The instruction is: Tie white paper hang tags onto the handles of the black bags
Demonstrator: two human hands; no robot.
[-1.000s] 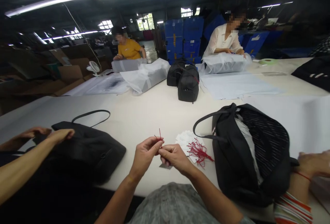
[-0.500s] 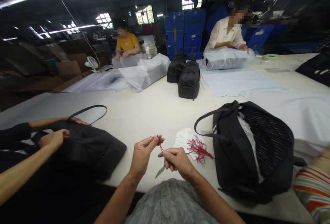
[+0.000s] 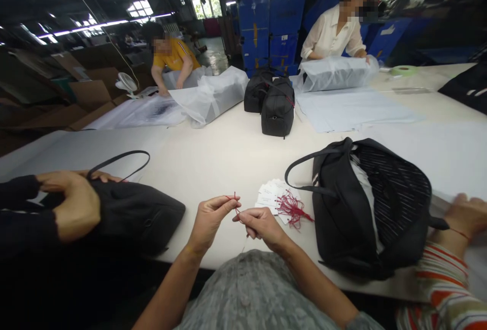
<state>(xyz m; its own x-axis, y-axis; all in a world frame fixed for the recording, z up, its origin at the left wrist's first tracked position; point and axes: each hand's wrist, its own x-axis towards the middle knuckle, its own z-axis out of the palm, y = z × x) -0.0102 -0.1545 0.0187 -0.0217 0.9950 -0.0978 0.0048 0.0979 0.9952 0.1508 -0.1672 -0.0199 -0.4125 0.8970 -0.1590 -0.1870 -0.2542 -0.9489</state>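
A thin red string (image 3: 236, 205) is stretched between my two hands just above the white table's (image 3: 228, 157) near edge. My left hand (image 3: 208, 218) pinches its upper end with thumb and forefinger. My right hand (image 3: 262, 225) is closed on the lower end; whether a tag hangs under it is hidden. Right of my hands lies a small pile of white paper tags (image 3: 271, 196) with a bunch of red strings (image 3: 292, 209). Beyond them an open black bag (image 3: 375, 203) with a striped lining lies on its side.
A co-worker's hands (image 3: 72, 203) at the left hold another black bag (image 3: 133, 211). A co-worker's hand (image 3: 464, 216) in a striped sleeve sits at the right. Two small black bags (image 3: 272, 109) stand mid-table. Two people across handle white plastic-wrapped bundles (image 3: 335, 72).
My hands keep working the red string; the pale tag that hung below my right hand is no longer visible. The left co-worker's hands have shifted on their bag, and the right co-worker's hand is back in view.
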